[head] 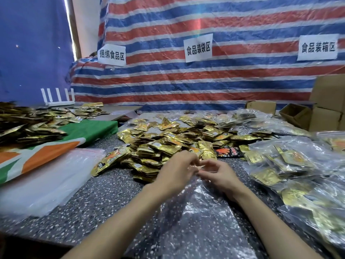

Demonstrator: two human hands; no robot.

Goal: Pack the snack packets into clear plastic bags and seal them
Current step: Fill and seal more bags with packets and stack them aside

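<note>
Fingertips [189, 159] blurred, cardboard box [328, 94] — cropped right

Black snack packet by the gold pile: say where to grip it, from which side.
Probably pinch the near edge of the black snack packet, coming from the person's side: it lies flat, that edge borders bare table, while gold packets crowd its far edge.

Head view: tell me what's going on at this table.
A person is packing snacks. The left hand and right hand pinch the top edge of an empty clear bag lying on the table, apparently opening it. Loose gold packets are piled just beyond. Filled bags lie to the right, spare bags to the left.
</note>
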